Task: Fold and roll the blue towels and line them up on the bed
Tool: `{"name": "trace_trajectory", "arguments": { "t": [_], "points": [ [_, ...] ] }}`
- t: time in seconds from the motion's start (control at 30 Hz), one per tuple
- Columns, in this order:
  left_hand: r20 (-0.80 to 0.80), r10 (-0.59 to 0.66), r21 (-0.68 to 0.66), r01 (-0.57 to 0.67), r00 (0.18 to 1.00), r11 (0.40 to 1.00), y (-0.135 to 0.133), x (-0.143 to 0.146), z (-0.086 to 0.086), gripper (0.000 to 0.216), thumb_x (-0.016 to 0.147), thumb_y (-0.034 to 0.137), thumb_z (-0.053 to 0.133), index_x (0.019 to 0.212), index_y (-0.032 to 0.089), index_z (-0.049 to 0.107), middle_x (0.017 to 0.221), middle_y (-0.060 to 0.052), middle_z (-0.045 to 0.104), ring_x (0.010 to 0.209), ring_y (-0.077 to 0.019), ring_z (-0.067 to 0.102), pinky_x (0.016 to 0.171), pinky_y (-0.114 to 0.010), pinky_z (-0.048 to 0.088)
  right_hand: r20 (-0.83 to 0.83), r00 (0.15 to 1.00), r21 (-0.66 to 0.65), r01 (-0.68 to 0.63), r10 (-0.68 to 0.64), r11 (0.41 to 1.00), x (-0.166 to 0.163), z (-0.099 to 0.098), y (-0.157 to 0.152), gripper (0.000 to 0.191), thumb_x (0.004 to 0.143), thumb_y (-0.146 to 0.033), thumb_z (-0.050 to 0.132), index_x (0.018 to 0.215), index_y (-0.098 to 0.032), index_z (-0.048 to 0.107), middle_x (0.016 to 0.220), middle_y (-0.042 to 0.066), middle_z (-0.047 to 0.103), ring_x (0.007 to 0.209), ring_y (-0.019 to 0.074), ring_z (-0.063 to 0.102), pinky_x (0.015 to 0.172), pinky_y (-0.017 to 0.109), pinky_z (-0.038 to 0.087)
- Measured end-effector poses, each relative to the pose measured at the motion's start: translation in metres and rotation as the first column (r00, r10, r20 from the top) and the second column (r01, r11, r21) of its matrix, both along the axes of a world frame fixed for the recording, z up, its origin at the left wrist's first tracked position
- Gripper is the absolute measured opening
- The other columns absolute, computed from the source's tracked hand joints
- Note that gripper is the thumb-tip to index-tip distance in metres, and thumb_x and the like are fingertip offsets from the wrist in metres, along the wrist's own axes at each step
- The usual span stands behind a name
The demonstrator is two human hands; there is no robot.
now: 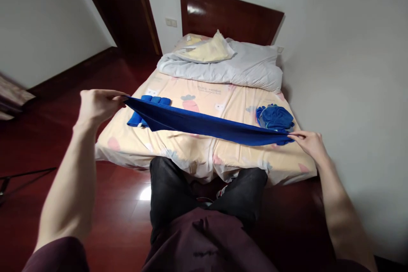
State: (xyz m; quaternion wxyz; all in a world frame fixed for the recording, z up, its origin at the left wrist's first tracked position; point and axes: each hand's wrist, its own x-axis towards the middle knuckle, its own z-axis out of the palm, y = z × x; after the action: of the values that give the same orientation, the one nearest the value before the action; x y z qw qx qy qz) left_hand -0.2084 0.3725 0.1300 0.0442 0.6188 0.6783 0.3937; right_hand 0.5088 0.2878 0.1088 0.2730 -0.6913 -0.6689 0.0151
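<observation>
A blue towel (204, 124) is stretched lengthwise in the air above the near part of the bed. My left hand (101, 103) pinches its left end, and my right hand (306, 141) pinches its right end, slightly lower. Behind the left part of the cloth lie several blue rolled cloths (155, 100) side by side, with more blue fabric just in front of them. Near my right hand, a crumpled heap of blue cloths (276, 117) rests on the bed, its near edge partly covered by the held towel.
The bed (188, 144) has a peach sheet with carrot and cat prints. A grey quilt (255, 61) and a pale yellow pillow (213, 49) lie by the dark wooden headboard (229, 17). White wall (350, 72) stands close on the right; red floor (63, 144) extends left.
</observation>
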Motion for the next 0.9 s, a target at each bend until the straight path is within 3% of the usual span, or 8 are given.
{"name": "trace_trajectory", "arguments": {
  "t": [0.1, 0.2, 0.37, 0.5, 0.63, 0.73, 0.83, 0.9],
  "points": [
    [0.077, -0.019, -0.118, 0.028, 0.997, 0.993, -0.010, -0.010, 0.009, 0.014, 0.083, 0.031, 0.071, 0.086, 0.019, 0.078, 0.058, 0.004, 0.062, 0.065, -0.0172, 0.065, 0.075, -0.035, 0.058, -0.161, 0.986, -0.121, 0.023, -0.043, 0.992, 0.004, 0.010, -0.010, 0.031, 0.078, -0.050, 0.083, 0.086, -0.020, 0.084, 0.067, 0.010, 0.076, 0.061, 0.0231, 0.072, 0.064, 0.033, 0.054],
    [0.056, -0.067, -0.171, 0.076, 0.996, 0.982, -0.013, -0.023, 0.018, 0.017, 0.078, 0.036, 0.079, 0.082, 0.020, 0.076, 0.055, 0.005, 0.062, 0.063, -0.0173, 0.065, 0.068, -0.031, 0.059, -0.287, 0.952, -0.193, 0.055, -0.110, 0.980, 0.011, 0.026, -0.014, 0.034, 0.072, -0.049, 0.087, 0.087, -0.020, 0.083, 0.067, 0.012, 0.076, 0.064, 0.0275, 0.075, 0.064, 0.036, 0.058],
    [-0.037, -0.167, -0.219, 0.155, 0.985, 0.963, 0.009, -0.038, 0.024, 0.017, 0.078, 0.034, 0.082, 0.082, 0.019, 0.076, 0.055, 0.006, 0.064, 0.061, -0.0140, 0.065, 0.059, -0.021, 0.054, -0.411, 0.903, -0.235, 0.026, -0.123, 0.972, 0.028, 0.044, 0.001, 0.039, 0.064, -0.050, 0.093, 0.082, -0.017, 0.081, 0.074, 0.019, 0.077, 0.069, 0.0304, 0.078, 0.063, 0.036, 0.062],
    [-0.030, -0.143, -0.363, 0.122, 0.989, 0.924, 0.040, -0.026, 0.019, 0.008, 0.081, 0.018, 0.079, 0.089, 0.015, 0.079, 0.057, 0.006, 0.068, 0.056, -0.0106, 0.064, 0.063, -0.020, 0.053, -0.532, 0.846, -0.211, -0.111, -0.019, 0.971, 0.028, 0.039, 0.031, 0.045, 0.057, -0.050, 0.097, 0.076, -0.013, 0.079, 0.070, 0.020, 0.076, 0.061, 0.0295, 0.076, 0.055, 0.035, 0.063],
    [0.033, -0.092, -0.492, 0.096, 0.995, 0.865, 0.069, 0.000, 0.005, 0.011, 0.085, 0.014, 0.077, 0.095, 0.011, 0.080, 0.056, 0.005, 0.068, 0.053, -0.0109, 0.065, 0.071, -0.025, 0.056, -0.501, 0.862, -0.215, -0.035, -0.079, 0.976, 0.013, 0.022, 0.066, 0.044, 0.062, -0.049, 0.095, 0.074, -0.013, 0.074, 0.066, 0.017, 0.075, 0.058, 0.0269, 0.075, 0.053, 0.033, 0.062],
    [0.172, -0.026, -0.381, 0.091, 0.985, 0.920, 0.084, 0.020, -0.008, 0.012, 0.085, 0.013, 0.075, 0.096, 0.009, 0.079, 0.057, 0.003, 0.068, 0.058, -0.0126, 0.068, 0.075, -0.026, 0.058, -0.425, 0.902, -0.076, 0.041, -0.069, 0.996, 0.004, 0.007, 0.089, 0.042, 0.072, -0.054, 0.086, 0.074, -0.015, 0.071, 0.068, 0.015, 0.076, 0.063, 0.0279, 0.077, 0.058, 0.035, 0.064],
    [0.336, 0.030, -0.094, 0.002, 0.941, 0.996, 0.091, 0.035, -0.019, 0.012, 0.085, 0.013, 0.071, 0.094, 0.008, 0.078, 0.069, -0.001, 0.073, 0.069, -0.0158, 0.072, 0.078, -0.029, 0.060, -0.301, 0.952, 0.145, 0.103, -0.056, 0.984, 0.003, -0.008, 0.102, 0.040, 0.081, -0.056, 0.076, 0.082, -0.016, 0.073, 0.078, 0.016, 0.078, 0.080, 0.0307, 0.080, 0.076, 0.040, 0.066],
    [0.395, 0.003, 0.083, -0.039, 0.919, 0.996, 0.091, 0.039, -0.026, 0.014, 0.086, 0.017, 0.069, 0.093, 0.008, 0.077, 0.079, -0.004, 0.075, 0.078, -0.0186, 0.073, 0.081, -0.032, 0.061, -0.253, 0.967, 0.285, 0.100, -0.026, 0.953, 0.003, -0.021, 0.103, 0.040, 0.086, -0.055, 0.069, 0.092, -0.015, 0.075, 0.090, 0.017, 0.080, 0.089, 0.0304, 0.080, 0.087, 0.041, 0.064]
  ]
}}
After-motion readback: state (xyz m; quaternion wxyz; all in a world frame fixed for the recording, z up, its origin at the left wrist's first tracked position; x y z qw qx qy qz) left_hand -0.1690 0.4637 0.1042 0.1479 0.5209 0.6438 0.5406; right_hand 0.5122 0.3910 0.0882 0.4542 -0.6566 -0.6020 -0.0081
